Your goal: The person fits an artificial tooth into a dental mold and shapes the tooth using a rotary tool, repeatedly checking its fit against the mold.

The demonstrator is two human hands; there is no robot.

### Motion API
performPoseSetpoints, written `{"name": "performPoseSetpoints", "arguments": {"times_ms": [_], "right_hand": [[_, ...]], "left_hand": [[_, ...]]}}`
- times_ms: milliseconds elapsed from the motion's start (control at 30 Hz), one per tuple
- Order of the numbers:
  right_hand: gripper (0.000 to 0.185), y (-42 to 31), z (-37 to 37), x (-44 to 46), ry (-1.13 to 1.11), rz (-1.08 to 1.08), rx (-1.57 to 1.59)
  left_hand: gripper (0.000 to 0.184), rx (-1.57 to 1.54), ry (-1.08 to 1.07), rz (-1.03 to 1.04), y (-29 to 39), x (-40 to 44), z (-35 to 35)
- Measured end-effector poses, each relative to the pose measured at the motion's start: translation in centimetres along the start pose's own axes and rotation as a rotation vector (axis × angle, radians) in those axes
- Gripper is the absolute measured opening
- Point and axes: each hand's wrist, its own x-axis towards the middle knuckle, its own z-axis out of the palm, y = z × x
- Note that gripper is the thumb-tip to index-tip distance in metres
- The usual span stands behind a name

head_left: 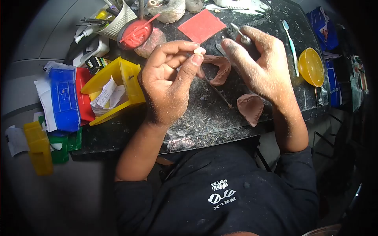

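Note:
Between the thumb and fingertips of my left hand [171,80] is a small whitish piece [199,50]. Dusty with powder, my right hand [262,65] is wrapped round a handpiece [245,39] whose pale tip points up and to the left. Below and between the hands lies a pink horseshoe-shaped dental cast [221,70], partly hidden by my left fingers. A second pink cast [250,109] rests near the table's front edge, below my right hand. A thin tool [219,94] lies on the table between the casts and my left hand.
On the dark, dusty table [197,129] are a red sheet [202,26], a bowl of red strips [136,34], a basket of tools [114,23], a toothbrush [291,45] and a yellow bowl [311,67]. Yellow [134,80], red and blue bins [65,98] stand left.

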Motion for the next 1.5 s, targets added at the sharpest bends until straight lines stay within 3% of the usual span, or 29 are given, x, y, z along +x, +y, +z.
{"name": "performPoseSetpoints", "arguments": {"times_ms": [300,333,567,700,1033,1100,1233,1500], "right_hand": [[0.037,4.5,-0.5,3.1,0.197,0.032,-0.668],[0.037,4.1,-0.7,3.3,0.151,0.108,-0.698],[0.029,5.8,-0.3,3.5,0.102,0.070,-0.842],[0.021,5.1,-0.7,3.1,0.084,0.062,-0.826],[0.022,4.8,-1.1,2.3,0.039,-0.009,-0.843],[0.021,3.6,-1.3,2.2,0.099,-0.084,-0.572],[0.021,0.4,-0.8,1.3,-0.041,-0.461,0.070],[0.037,1.6,1.5,0.2,0.002,-0.636,-0.195]], "left_hand": [[0.021,-0.308,-0.090,0.002,-0.4,0.2,-0.5],[0.021,-0.336,-0.089,-0.012,-0.5,0.1,-0.6],[0.017,-0.385,-0.108,-0.021,-0.6,0.2,-0.5],[0.016,-0.317,-0.119,-0.047,-0.3,0.3,-0.5],[0.021,-0.342,-0.111,-0.157,-0.4,0.5,-0.5],[0.021,-0.386,-0.113,-0.165,-0.5,0.6,-0.6],[0.021,-0.503,-0.086,-0.249,-0.3,0.6,-0.5],[0.020,-0.526,0.022,-0.321,-2.1,0.4,-0.4]]}}
